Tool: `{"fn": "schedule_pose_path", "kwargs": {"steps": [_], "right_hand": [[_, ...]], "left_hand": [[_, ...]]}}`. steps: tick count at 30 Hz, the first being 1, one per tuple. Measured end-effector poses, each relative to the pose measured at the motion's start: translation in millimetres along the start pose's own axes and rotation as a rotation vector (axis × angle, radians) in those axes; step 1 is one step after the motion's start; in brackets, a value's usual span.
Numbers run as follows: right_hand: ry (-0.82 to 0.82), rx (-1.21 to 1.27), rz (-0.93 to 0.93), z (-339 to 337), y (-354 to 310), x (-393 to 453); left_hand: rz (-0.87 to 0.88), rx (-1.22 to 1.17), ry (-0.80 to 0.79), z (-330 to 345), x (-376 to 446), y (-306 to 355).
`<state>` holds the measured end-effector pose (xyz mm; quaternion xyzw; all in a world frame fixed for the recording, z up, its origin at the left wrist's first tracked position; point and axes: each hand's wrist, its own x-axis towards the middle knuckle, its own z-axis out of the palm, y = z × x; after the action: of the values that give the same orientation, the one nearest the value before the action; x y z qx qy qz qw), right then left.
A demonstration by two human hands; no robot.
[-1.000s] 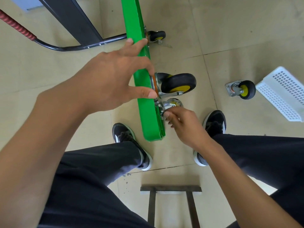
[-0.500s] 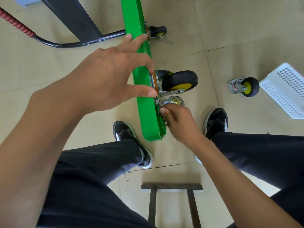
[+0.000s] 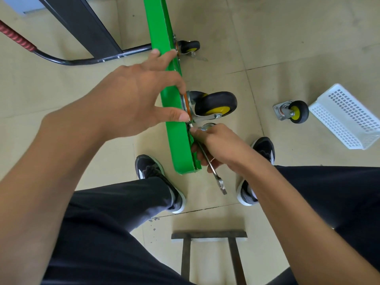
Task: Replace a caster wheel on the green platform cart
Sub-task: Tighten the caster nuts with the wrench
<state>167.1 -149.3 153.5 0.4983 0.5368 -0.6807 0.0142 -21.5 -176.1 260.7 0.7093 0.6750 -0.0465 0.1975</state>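
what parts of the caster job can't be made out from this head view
- Bolt under the silver wrench: hidden by the right hand and the left hand thumb.
- Green platform cart deck face: seen edge-on only.
- Loose black and yellow caster plate holes: too small.
- Red-gripped handle: cut by the left edge.

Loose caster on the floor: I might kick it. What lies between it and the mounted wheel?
Only bare floor tile lies between the loose caster and the mounted wheel, in the head view.
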Motion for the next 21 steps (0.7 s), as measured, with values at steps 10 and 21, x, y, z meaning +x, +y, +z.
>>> {"fn": "schedule_pose_path", "kwargs": {"steps": [10, 21], "right_hand": [[0.132, -0.18, -0.252, -8, 49, 5], [0.222, -0.437, -0.604, 2, 75, 44]], "left_hand": [[0.004, 0.003, -0.002, -1, 0, 1], [-0.009, -0.003, 0.003, 0, 1, 2]]}}
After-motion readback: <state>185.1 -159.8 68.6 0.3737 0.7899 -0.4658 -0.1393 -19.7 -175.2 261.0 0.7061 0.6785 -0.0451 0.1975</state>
